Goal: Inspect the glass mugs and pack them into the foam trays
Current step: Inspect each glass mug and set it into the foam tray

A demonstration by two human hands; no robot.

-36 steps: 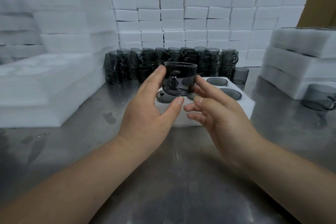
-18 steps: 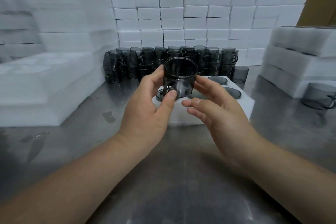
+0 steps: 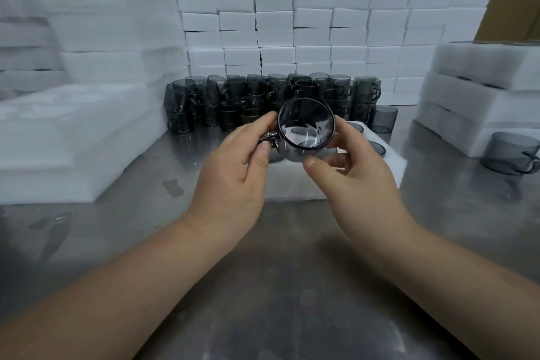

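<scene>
I hold a smoky grey glass mug in both hands above the table, tipped so its open rim faces me. My left hand pinches the mug's handle on the left side. My right hand cups the body from the right and below, thumb under the rim. Beneath the mug lies a white foam tray with round pockets, some holding mugs. Behind it stand several stacked grey mugs in rows.
The steel table spreads toward me. Foam tray stacks rise at the left and right; a wall of foam blocks closes the back. Single mugs stand at the far right and behind the tray.
The mug went from upright to tipped with its mouth toward me. My left hand shifted onto the handle, and my right hand closed in under the body.
</scene>
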